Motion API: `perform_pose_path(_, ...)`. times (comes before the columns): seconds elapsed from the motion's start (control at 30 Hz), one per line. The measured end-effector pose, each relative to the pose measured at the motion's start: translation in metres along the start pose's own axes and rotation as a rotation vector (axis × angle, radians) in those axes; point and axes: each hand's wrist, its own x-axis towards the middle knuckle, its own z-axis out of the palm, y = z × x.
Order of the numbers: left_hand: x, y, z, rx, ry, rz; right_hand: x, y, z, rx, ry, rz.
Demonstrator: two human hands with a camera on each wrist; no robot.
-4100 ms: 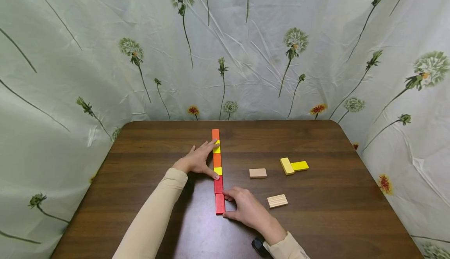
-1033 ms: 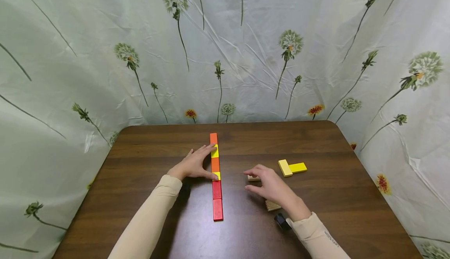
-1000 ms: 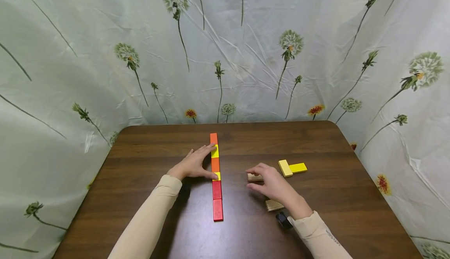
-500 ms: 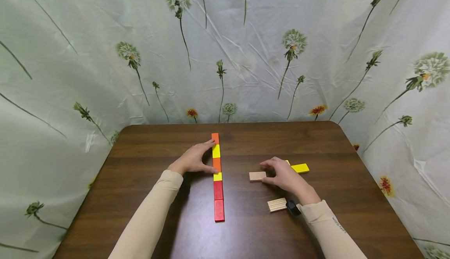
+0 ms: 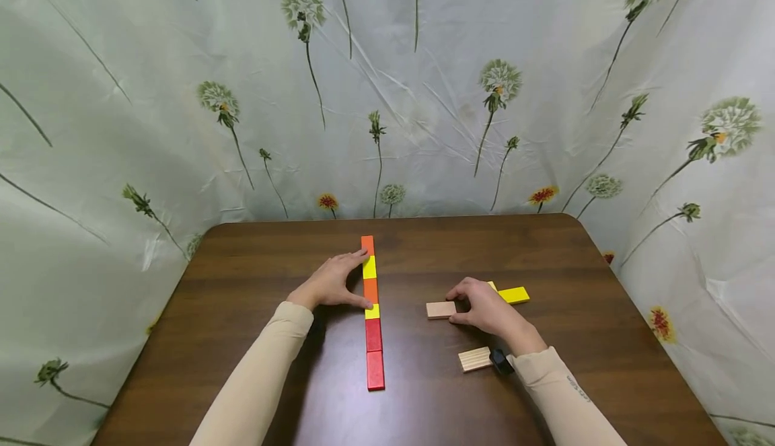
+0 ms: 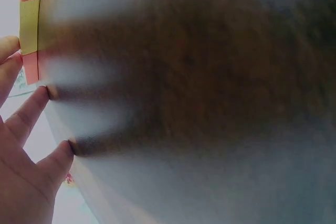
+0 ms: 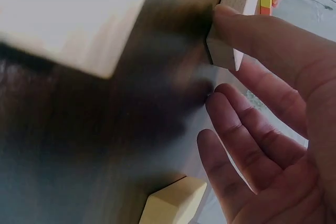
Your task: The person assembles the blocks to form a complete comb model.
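A straight line of flat blocks runs front to back on the table: orange, yellow, orange, yellow, then two red blocks at the near end. Spread along its left side, my left hand rests its fingertips and thumb against the line; its other fingertips touch the table in the left wrist view. To the right lies a plain wooden block. My right hand pinches that block's right end between thumb and index finger, its remaining fingers loose in the right wrist view.
A striped wooden block lies just left of the black wrist device. Behind my right hand are a yellow block and a pale yellow block, mostly hidden. A flowered curtain hangs beyond the table's far edge.
My right hand has left the near red block, moved right past the plain wooden block, and now grips its right end. My left hand stays at the line, shifting only slightly.
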Motion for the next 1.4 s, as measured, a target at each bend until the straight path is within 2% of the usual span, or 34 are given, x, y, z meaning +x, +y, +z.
perform_pose_path(0.23, -0.001, 0.001, 0.0, -0.01, 0.016, 0.003, 0.006, 0.002, -0.001, -0.015, 0.018, 0.011)
perform_pose_path(0.4, -0.002, 0.002, -0.003, -0.011, 0.003, -0.017, 0.011, 0.003, -0.005, 0.001, -0.004, -0.024)
perform_pose_path(0.7, 0.0, 0.004, -0.004, -0.012, 0.014, -0.008, 0.017, 0.007, -0.014, 0.032, -0.031, 0.012)
perform_pose_path(1.0, 0.0, 0.007, -0.004, -0.015, 0.0, -0.023, 0.023, 0.011, -0.015, 0.023, -0.015, -0.031)
perform_pose_path(1.23, 0.003, 0.002, 0.006, -0.027, 0.005, -0.014, 0.038, 0.014, -0.017, 0.046, -0.022, -0.044)
perform_pose_path(1.4, -0.003, -0.002, 0.007, -0.039, -0.007, -0.031, 0.056, 0.012, -0.017, 0.089, -0.036, -0.054)
